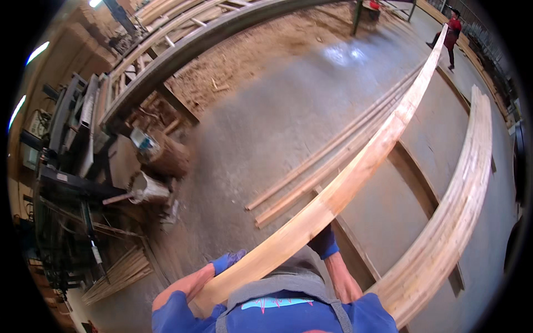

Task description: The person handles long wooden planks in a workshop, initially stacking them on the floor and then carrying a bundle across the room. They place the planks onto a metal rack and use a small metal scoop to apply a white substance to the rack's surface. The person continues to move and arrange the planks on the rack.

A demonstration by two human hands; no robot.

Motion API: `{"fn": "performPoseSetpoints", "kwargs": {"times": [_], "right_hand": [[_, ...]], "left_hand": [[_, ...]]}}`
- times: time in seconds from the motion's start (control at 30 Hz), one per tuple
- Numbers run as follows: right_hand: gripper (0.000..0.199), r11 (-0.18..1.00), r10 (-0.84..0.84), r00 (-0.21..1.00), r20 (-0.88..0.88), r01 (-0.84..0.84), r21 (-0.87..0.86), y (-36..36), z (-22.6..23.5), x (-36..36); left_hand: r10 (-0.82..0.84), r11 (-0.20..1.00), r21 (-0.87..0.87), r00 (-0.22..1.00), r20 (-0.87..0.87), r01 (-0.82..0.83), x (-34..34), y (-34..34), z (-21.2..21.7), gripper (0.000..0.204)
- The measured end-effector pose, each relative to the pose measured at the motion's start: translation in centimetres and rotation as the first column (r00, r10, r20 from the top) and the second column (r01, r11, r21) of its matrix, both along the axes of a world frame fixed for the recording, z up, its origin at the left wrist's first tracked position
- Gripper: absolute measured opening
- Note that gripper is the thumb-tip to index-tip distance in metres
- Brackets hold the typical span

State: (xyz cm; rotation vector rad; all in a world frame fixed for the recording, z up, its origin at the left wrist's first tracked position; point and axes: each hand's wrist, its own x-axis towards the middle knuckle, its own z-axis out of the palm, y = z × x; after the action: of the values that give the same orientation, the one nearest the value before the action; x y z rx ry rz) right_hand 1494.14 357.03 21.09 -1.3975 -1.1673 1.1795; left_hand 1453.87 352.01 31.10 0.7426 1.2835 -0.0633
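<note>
A long, pale wooden board runs from beside my body up to the far right. My left hand, in a blue glove, grips the board's left edge, its fingers partly hidden. On the opposite edge my right hand, in a dark blue glove, holds the board from below; the board covers most of those fingers. At the far end, a co-worker in red and dark clothes stands at the board's tip, apparently holding it.
To the right, a stack of long boards lies across wooden bearers. Thin strips rest on the floor left of my board. Sawdust spreads beneath a long machine frame. Log pieces and a white bucket stand left.
</note>
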Motion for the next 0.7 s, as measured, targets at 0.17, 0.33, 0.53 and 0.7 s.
{"fn": "performPoseSetpoints", "kwargs": {"times": [0.17, 0.33, 0.53, 0.7], "right_hand": [[0.057, 0.963, -0.27, 0.378, -0.886, 0.118, -0.243, 15.0, 2.9, -0.6], [0.06, 0.963, -0.261, 0.358, -0.897, 0.155, -0.218, 25.8, 0.0, -5.0], [0.06, 0.959, -0.276, 0.359, -0.891, 0.157, -0.234, 38.4, -4.5, -15.0], [0.061, 0.975, -0.217, 0.535, -0.816, 0.164, -0.152, 48.0, 0.3, -25.6]], "left_hand": [[-0.119, 0.978, 0.152, 0.979, -0.166, 0.145, -4.2, 8.7, 5.3, 0.059], [-0.222, 0.953, 0.157, 0.949, -0.226, 0.26, -14.3, 13.8, -1.6, 0.064], [-0.05, 0.973, 0.206, 0.964, -0.261, 0.106, -24.8, 28.8, 0.9, 0.068], [0.092, 0.993, -0.054, 0.971, -0.22, -0.106, -33.2, 36.2, 4.2, 0.066]]}}
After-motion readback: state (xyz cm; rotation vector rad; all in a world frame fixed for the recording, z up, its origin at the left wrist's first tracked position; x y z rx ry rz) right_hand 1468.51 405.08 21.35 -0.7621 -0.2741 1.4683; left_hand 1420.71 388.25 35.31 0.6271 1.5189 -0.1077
